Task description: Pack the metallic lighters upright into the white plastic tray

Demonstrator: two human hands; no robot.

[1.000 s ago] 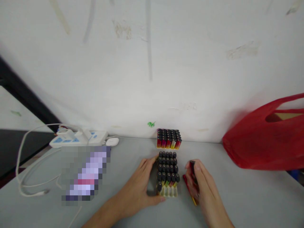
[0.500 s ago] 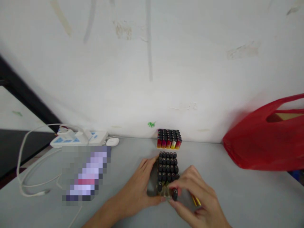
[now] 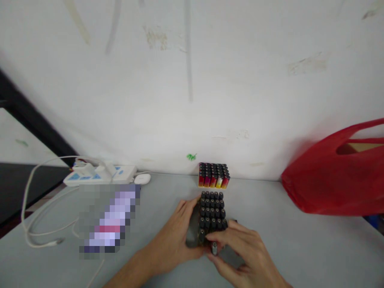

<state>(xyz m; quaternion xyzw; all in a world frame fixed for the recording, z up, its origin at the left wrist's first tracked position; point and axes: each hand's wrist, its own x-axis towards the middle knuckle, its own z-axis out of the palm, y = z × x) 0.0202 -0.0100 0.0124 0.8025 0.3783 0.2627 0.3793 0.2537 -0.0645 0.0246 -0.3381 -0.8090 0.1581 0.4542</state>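
Observation:
A block of upright black-topped batteries [image 3: 212,212] stands in rows, apparently in a clear-walled holder that is mostly hidden. My left hand [image 3: 175,234] is closed round the left side of it, with fingertips at the far end and thumb at the near end. Between thumb and index finger my right hand [image 3: 240,248] pinches a single battery [image 3: 214,248] at the holder's near row, beside a lone battery at the left corner. Just beyond, a second block of batteries [image 3: 213,175], red to yellow with black tops, stands upright against the wall.
On the right lies a red bag [image 3: 333,180]. A white power strip [image 3: 120,174] with cables and a small white case [image 3: 142,179] are at the back left. A pixelated flat object [image 3: 112,220] lies left of my arm. A white wall [image 3: 246,100] rises behind the grey table.
My right hand has moved a little left and turned, bringing the pinched battery toward the middle of the near row. Gold pieces seen in its palm are now hidden. My left hand stays put.

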